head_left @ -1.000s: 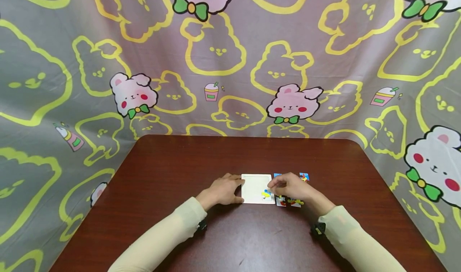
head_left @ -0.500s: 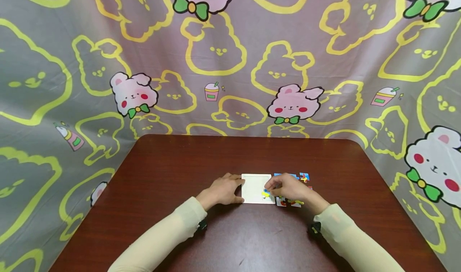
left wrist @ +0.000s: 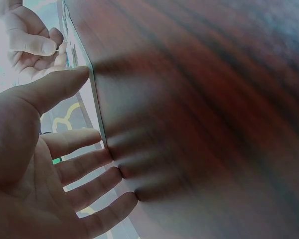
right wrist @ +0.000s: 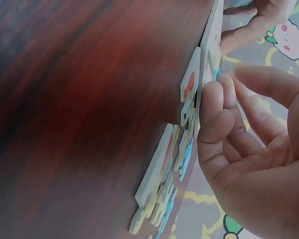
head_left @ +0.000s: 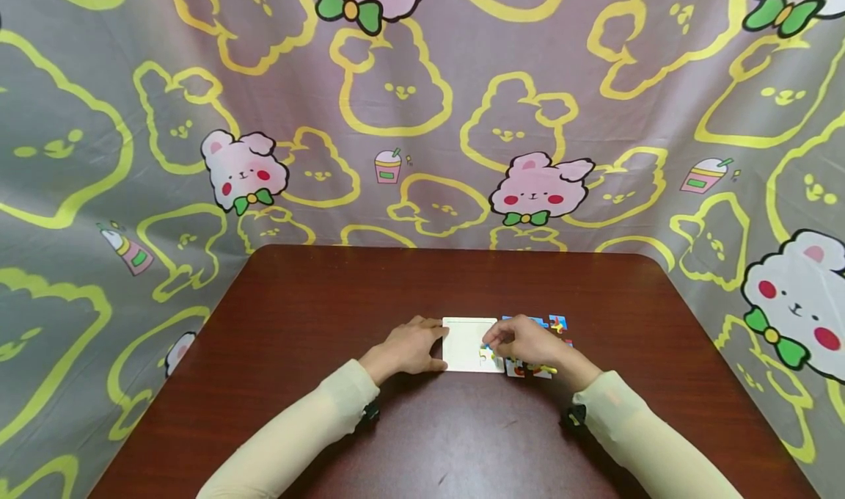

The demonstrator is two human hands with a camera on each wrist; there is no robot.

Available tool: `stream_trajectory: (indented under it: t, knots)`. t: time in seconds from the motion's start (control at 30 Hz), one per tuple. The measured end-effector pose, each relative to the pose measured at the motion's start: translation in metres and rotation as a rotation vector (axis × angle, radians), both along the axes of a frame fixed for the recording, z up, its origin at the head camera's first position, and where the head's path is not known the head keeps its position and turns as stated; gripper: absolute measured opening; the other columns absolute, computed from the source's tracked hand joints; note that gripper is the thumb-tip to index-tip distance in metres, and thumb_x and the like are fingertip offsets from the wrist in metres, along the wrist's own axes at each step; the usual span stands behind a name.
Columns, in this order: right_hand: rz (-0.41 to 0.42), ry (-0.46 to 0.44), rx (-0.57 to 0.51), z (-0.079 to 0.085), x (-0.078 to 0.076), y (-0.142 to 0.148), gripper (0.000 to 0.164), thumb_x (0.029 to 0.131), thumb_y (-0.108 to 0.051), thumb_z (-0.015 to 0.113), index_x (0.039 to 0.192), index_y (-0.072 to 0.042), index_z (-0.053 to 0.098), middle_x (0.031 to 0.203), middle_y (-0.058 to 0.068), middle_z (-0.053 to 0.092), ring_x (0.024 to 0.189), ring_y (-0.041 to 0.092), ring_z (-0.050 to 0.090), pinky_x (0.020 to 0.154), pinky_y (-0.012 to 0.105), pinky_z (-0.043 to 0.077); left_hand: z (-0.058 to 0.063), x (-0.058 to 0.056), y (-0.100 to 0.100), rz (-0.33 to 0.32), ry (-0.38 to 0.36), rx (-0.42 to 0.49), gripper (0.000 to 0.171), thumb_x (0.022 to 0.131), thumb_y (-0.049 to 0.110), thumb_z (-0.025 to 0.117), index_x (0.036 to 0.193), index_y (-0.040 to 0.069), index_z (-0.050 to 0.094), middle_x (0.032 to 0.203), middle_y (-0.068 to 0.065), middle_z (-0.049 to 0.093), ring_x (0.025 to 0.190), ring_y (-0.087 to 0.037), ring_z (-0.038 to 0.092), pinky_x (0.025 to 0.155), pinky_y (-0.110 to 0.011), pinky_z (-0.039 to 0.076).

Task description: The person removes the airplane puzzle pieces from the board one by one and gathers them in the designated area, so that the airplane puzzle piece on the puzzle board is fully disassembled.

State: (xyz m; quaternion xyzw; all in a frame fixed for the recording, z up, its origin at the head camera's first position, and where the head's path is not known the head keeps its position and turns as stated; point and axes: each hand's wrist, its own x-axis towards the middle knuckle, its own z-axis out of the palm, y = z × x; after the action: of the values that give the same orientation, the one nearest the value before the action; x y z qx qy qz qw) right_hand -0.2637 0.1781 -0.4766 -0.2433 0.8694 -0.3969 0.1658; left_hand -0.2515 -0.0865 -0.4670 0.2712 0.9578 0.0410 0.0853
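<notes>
A white puzzle tray (head_left: 460,346) lies on the table in the head view. My left hand (head_left: 408,348) is at its left side, thumb and fingers spread fairly straight; in the left wrist view the thumb tip (left wrist: 79,74) and index fingertip meet the tray's edge. Over the tray's right part, my right hand (head_left: 533,342) has curled fingers and pinches a small jigsaw piece (head_left: 485,354), blue, yellow and white, at the tray's lower right. The fingers hide part of that piece; in the right wrist view only a bluish sliver shows by the fingertips.
Several loose jigsaw pieces (right wrist: 157,181) lie right of the tray, partly under the right hand. One blue piece (head_left: 557,323) sits at their far right corner. The brown table (head_left: 370,286) ends at a patterned curtain (head_left: 436,103).
My right hand has moved slightly left over the tray, and the jigsaw piece at its fingertips has turned, showing more white. The left hand stays put.
</notes>
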Motion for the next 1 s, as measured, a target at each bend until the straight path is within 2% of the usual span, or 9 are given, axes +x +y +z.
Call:
stream_trajectory:
  t: [0.37,0.63,1.0]
  knots:
    - [-0.022,-0.026,-0.023,-0.0009,-0.0033,-0.0013,0.019,0.085,0.0,0.068,0.102,-0.002,0.075,0.087,0.011,0.074,0.075,0.01,0.059,0.062,0.022,0.046,-0.0005,0.0,0.0005,0.006,-0.013,-0.007,0.069,0.086,0.051,0.073,0.145,0.021,0.053,0.153,-0.004,0.049,0.138,-0.024,0.046,0.104,-0.045,0.049]
    - [-0.026,-0.03,0.015,-0.0006,-0.0043,-0.0023,0.019,0.083,0.0,0.068,0.1,-0.005,0.077,0.086,0.007,0.074,0.074,0.008,0.059,0.063,0.022,0.047,0.0,-0.0003,0.0005,0.006,-0.009,-0.008,0.068,0.086,0.051,0.073,0.144,0.021,0.054,0.154,-0.004,0.048,0.138,-0.025,0.046,0.102,-0.047,0.05]
    - [0.006,-0.011,-0.021,-0.0001,-0.0035,-0.0022,0.019,0.083,0.004,0.068,0.098,-0.004,0.074,0.088,0.01,0.073,0.079,0.012,0.061,0.064,0.023,0.048,0.0007,0.0,0.001,0.007,-0.01,-0.002,0.068,0.086,0.05,0.073,0.144,0.02,0.055,0.153,-0.004,0.049,0.138,-0.024,0.046,0.103,-0.047,0.05]
